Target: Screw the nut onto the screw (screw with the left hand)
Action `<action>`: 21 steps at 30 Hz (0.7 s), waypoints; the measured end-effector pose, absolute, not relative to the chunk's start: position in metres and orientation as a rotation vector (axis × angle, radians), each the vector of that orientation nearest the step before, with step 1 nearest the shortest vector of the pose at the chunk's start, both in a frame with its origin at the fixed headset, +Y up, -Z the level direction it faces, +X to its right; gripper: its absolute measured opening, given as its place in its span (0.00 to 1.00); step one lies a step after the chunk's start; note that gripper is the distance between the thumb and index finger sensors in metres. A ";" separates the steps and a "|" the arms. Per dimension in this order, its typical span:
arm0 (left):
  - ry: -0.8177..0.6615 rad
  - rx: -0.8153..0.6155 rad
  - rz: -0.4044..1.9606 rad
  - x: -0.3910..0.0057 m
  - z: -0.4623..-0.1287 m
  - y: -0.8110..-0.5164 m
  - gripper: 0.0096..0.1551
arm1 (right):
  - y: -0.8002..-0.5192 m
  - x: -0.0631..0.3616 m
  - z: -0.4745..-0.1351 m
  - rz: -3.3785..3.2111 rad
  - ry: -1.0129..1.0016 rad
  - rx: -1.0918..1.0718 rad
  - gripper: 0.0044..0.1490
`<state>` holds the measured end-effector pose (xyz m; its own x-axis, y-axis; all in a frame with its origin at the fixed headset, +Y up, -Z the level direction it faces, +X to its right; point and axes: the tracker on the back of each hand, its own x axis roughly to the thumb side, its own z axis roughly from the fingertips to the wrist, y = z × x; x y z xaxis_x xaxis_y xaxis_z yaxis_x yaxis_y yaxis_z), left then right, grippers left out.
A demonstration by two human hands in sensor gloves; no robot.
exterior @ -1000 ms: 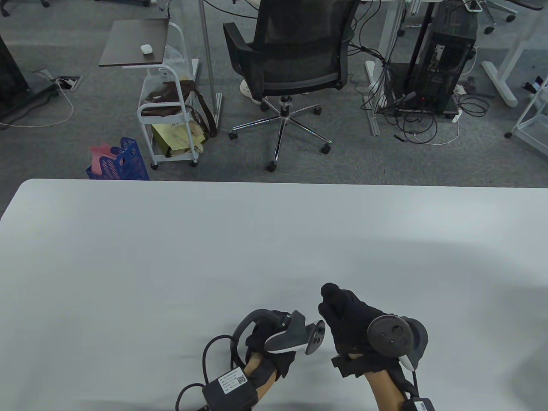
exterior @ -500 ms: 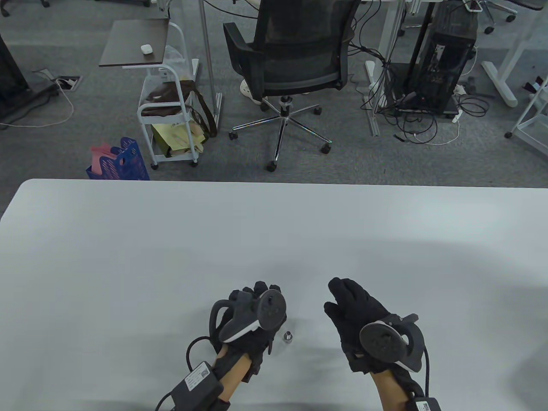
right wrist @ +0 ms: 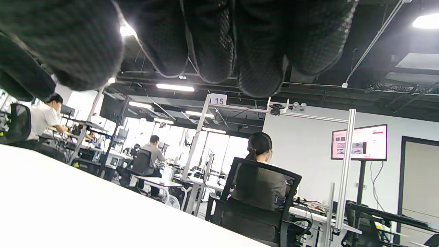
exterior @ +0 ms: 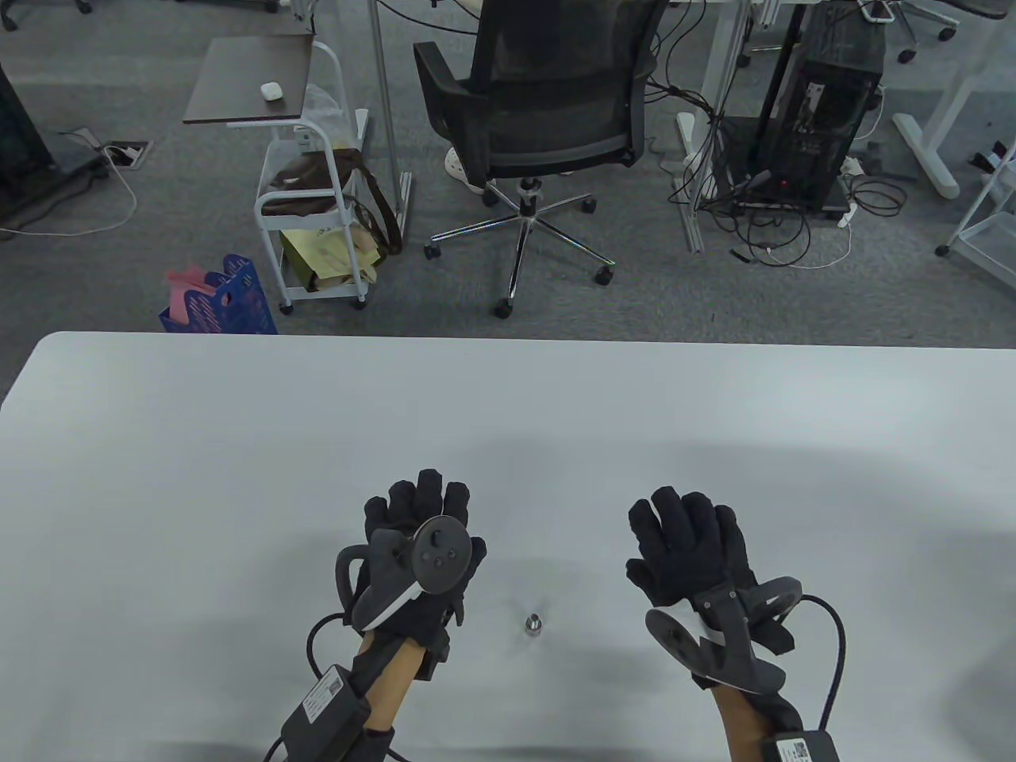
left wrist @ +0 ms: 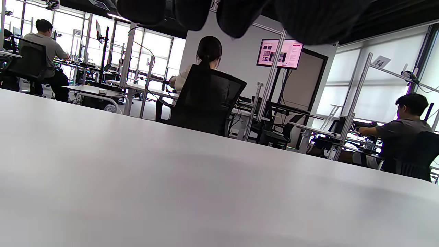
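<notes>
Black gloved fingers (right wrist: 212, 41) of the right hand (right wrist: 192, 37) hang from twelve o'clock, spread and holding nothing, above the white worktop (right wrist: 68, 209) at seven o'clock, with a seated person (right wrist: 259, 171) in a black chair toward five o'clock.

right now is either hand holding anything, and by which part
Nothing is held. The left hand and right hand lie flat with fingers spread, either side of the screw with its nut, which stands alone on the table.
</notes>
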<state>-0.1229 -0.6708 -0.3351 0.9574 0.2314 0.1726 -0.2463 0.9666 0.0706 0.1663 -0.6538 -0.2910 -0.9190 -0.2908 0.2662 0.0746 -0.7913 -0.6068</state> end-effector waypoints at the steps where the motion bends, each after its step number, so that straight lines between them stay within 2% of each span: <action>1: -0.163 0.087 0.244 -0.123 -0.335 -0.671 0.45 | -0.654 0.166 -0.291 -2.750 0.906 -0.518 0.42; 21: -0.176 0.008 0.208 -0.113 -0.336 -0.679 0.45 | -0.660 0.157 -0.293 -2.689 0.805 -0.513 0.43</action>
